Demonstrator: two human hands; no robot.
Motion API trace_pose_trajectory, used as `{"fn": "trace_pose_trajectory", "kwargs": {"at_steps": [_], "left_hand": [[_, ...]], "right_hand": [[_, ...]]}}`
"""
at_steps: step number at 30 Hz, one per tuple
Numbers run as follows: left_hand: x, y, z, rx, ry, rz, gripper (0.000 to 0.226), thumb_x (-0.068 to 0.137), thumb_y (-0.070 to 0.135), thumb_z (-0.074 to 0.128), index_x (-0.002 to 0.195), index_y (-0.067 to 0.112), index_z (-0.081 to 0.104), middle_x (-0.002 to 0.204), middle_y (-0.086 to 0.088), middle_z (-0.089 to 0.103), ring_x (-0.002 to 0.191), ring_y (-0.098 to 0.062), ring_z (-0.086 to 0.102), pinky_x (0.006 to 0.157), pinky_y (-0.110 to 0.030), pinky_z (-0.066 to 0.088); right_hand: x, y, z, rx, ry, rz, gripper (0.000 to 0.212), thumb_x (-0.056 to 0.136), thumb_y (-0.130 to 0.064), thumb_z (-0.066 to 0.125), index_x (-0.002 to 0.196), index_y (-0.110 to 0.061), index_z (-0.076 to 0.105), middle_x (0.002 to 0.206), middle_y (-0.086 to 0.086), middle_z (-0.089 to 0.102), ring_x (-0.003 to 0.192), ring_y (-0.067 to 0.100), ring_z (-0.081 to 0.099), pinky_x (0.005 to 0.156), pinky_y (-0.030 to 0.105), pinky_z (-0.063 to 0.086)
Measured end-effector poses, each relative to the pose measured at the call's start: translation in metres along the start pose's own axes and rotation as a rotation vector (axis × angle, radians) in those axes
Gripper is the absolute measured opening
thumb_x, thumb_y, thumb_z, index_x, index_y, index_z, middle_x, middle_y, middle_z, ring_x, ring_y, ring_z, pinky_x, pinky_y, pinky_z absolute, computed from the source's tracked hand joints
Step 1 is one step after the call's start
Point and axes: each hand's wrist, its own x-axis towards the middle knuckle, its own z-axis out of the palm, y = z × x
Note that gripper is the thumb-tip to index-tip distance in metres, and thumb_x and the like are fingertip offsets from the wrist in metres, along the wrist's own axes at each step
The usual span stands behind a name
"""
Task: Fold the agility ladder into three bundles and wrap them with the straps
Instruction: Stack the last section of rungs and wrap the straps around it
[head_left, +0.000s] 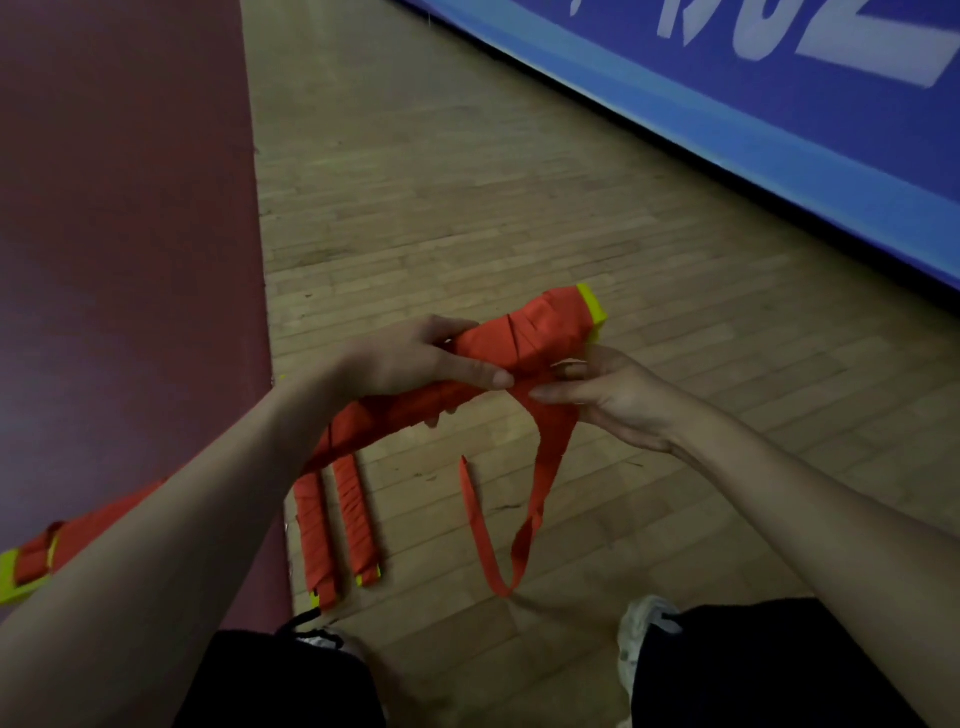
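Under the orange bundle (540, 332), a wooden floor (467, 208) fills most of the view. Left of the bundle lies a maroon mat (119, 208); beyond it, to the right, runs a blue banner (779, 119) with white lettering.

The bundle is held clear of the floor, slanting from lower left up to a yellow end (592, 304) at upper right. Its lower part passes behind the left forearm. Whether the orange and yellow piece (31, 566) showing past that forearm belongs to it cannot be told.

Below the bundle, two wrapped bundles (358, 525) lie side by side on the floor, just beside the mat edge.

A strap (550, 457) leaves the bundle's underside, hangs in a loop, and its free end points up.

The left hand (415, 358) grips the bundle at mid-length, fingers curled over the top, thumb along the near side. The right hand (608, 395) pinches the strap between thumb and fingers just beneath the bundle.

A white shoe (644, 623) stands below the loop.
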Motion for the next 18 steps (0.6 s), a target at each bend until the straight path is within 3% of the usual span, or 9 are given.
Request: {"fn": "trace_pose_trajectory", "kwargs": {"at_steps": [2,5,10,13,18], "left_hand": [[0.001,-0.002,0.0,-0.005,0.015,-0.015,0.042,0.075,0.039,0.076,0.111,0.019,0.065,0.076,-0.009,0.064,0.069,-0.029,0.064,0.063,-0.05,0.057],[0.002,-0.005,0.0,-0.022,0.033,-0.021,0.043,0.076,0.042,0.075,0.109,0.016,0.065,0.074,-0.009,0.064,0.069,-0.03,0.064,0.065,-0.05,0.057],[0.004,-0.007,0.001,-0.019,0.069,-0.05,0.06,0.069,0.047,0.077,0.112,0.01,0.058,0.082,-0.018,0.066,0.073,-0.039,0.067,0.069,-0.059,0.057],[0.004,-0.01,-0.001,-0.048,0.106,-0.095,0.069,0.063,0.047,0.079,0.113,0.007,0.053,0.08,-0.015,0.067,0.068,-0.032,0.067,0.067,-0.051,0.059],[0.006,-0.01,0.002,0.007,0.155,-0.06,0.056,0.067,0.036,0.084,0.104,0.006,0.055,0.074,-0.011,0.066,0.064,-0.028,0.067,0.061,-0.044,0.06]], "right_hand": [[0.002,0.002,-0.002,-0.09,0.059,0.018,0.032,0.08,-0.002,0.069,0.112,-0.003,0.064,0.099,0.007,0.072,0.087,0.014,0.067,0.073,0.024,0.052],[0.003,0.001,-0.002,-0.198,0.073,0.014,0.014,0.086,-0.013,0.066,0.095,-0.002,0.064,0.08,0.006,0.068,0.072,0.011,0.065,0.069,0.024,0.051],[-0.001,0.0,0.004,-0.244,0.008,0.04,0.012,0.094,-0.019,0.057,0.099,-0.007,0.056,0.065,0.005,0.068,0.057,0.018,0.066,0.058,0.027,0.054],[-0.005,-0.004,0.001,-0.254,-0.05,0.038,0.01,0.085,-0.017,0.065,0.09,-0.009,0.065,0.062,0.003,0.067,0.052,0.013,0.063,0.055,0.024,0.052],[-0.006,-0.005,0.002,-0.242,0.027,-0.01,0.011,0.082,-0.017,0.069,0.086,-0.007,0.066,0.061,0.002,0.066,0.052,0.013,0.061,0.049,0.021,0.047]]}}
